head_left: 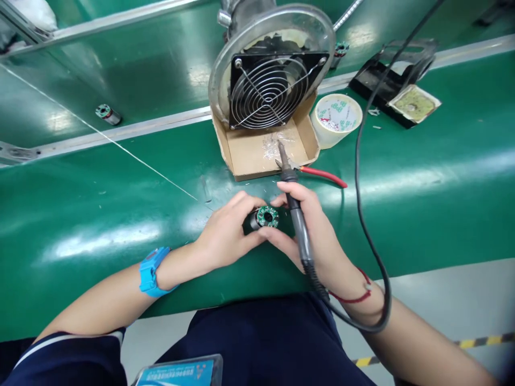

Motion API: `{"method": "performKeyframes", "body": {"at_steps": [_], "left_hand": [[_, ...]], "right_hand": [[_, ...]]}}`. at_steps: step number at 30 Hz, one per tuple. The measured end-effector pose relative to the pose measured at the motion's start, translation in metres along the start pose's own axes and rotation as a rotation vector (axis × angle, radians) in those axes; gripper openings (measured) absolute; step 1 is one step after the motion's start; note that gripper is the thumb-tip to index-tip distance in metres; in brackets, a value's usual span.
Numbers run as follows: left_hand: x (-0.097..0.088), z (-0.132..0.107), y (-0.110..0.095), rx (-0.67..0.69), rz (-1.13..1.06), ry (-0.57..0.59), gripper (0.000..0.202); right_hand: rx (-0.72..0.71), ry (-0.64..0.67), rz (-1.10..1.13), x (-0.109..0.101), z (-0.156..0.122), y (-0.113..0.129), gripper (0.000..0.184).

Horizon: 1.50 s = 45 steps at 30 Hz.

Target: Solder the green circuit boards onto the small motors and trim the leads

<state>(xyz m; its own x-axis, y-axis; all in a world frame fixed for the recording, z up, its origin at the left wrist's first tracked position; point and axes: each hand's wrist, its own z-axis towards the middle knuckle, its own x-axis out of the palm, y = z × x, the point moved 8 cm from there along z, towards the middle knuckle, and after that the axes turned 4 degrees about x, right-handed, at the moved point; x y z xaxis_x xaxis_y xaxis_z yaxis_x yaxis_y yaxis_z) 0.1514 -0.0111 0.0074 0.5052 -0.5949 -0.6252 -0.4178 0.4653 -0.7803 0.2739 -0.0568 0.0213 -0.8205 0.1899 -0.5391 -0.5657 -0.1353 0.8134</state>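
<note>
My left hand (225, 233) is closed round a small cylindrical motor (267, 216), whose round green circuit board faces up towards me. A thin pale wire (132, 154) runs from the upper left down to this hand; whether the fingers grip it I cannot tell. Across my right hand (324, 241) lies a soldering iron (300, 228), held by its dark handle with the tip pointing away from me. The right thumb and a fingertip also reach the motor's near and right sides. The iron's tip is over a cardboard tray (245, 155), apart from the motor.
Beyond the tray stands a fan with a wire guard (267, 99). Red-handled cutters (324, 175) lie by the tray's right corner. A tape roll (337, 120) and a black iron stand (396, 94) are further right. Another motor (108, 114) stands back left. The iron's cable (358, 177) loops at right.
</note>
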Motion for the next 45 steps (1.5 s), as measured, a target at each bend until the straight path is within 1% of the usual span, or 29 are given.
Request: {"method": "performKeyframes", "body": {"at_steps": [1,3,5,6,8,10,12,14,17,18,20,22,26,28,37,40,43,45], "left_hand": [[0.0,0.001,0.003,-0.02,0.029,-0.005,0.03],[0.001,0.001,0.011,-0.067,0.04,-0.008,0.036],[-0.002,0.0,0.023,-0.112,-0.042,-0.043,0.038],[-0.006,-0.001,0.028,-0.123,-0.114,-0.078,0.036],[-0.014,-0.003,0.037,-0.124,-0.25,-0.147,0.024],[-0.022,-0.004,0.039,-0.091,-0.295,-0.186,0.017],[-0.027,-0.003,0.034,-0.029,-0.252,-0.196,0.018],[-0.028,-0.003,0.025,0.027,-0.177,-0.183,0.022],[-0.024,-0.004,0.017,0.056,-0.099,-0.147,0.028],[-0.023,-0.005,0.016,0.058,-0.086,-0.141,0.029],[-0.022,-0.005,0.015,0.062,-0.081,-0.138,0.03],[-0.022,-0.006,0.016,0.059,-0.076,-0.14,0.031],[-0.023,-0.005,0.018,0.05,-0.053,-0.14,0.032],[-0.022,-0.005,0.018,0.053,-0.055,-0.142,0.032],[-0.013,-0.003,0.021,0.054,-0.095,-0.116,0.029],[-0.008,-0.002,0.024,0.048,-0.113,-0.086,0.032],[-0.004,-0.001,0.026,0.053,-0.07,-0.04,0.038],[-0.002,0.0,0.026,0.062,-0.04,-0.024,0.035]], "right_hand": [[-0.019,-0.001,-0.09,0.004,0.0,0.0,0.056],[-0.058,0.022,-0.241,0.013,0.001,-0.001,0.049],[-0.088,0.068,-0.307,0.02,0.004,-0.002,0.043],[-0.103,0.098,-0.301,0.023,0.006,-0.002,0.044],[-0.133,0.147,-0.233,0.025,0.008,0.0,0.049],[-0.146,0.129,-0.141,0.018,0.007,0.002,0.052],[-0.124,0.035,-0.055,0.004,0.0,0.001,0.053],[-0.068,-0.117,0.04,-0.015,-0.011,-0.004,0.049],[0.037,-0.316,0.214,-0.039,-0.032,-0.017,0.033],[0.07,-0.351,0.274,-0.043,-0.037,-0.021,0.027],[0.12,-0.371,0.368,-0.047,-0.044,-0.027,0.019],[0.149,-0.34,0.413,-0.047,-0.044,-0.03,0.018],[0.214,-0.213,0.447,-0.041,-0.035,-0.037,0.018],[0.24,-0.169,0.454,-0.04,-0.029,-0.04,0.018],[0.251,-0.077,0.484,-0.042,-0.007,-0.045,0.017],[0.252,-0.056,0.493,-0.042,-0.003,-0.045,0.016],[0.255,-0.046,0.486,-0.043,-0.001,-0.044,0.017],[0.257,-0.041,0.464,-0.044,0.001,-0.042,0.017]]}}
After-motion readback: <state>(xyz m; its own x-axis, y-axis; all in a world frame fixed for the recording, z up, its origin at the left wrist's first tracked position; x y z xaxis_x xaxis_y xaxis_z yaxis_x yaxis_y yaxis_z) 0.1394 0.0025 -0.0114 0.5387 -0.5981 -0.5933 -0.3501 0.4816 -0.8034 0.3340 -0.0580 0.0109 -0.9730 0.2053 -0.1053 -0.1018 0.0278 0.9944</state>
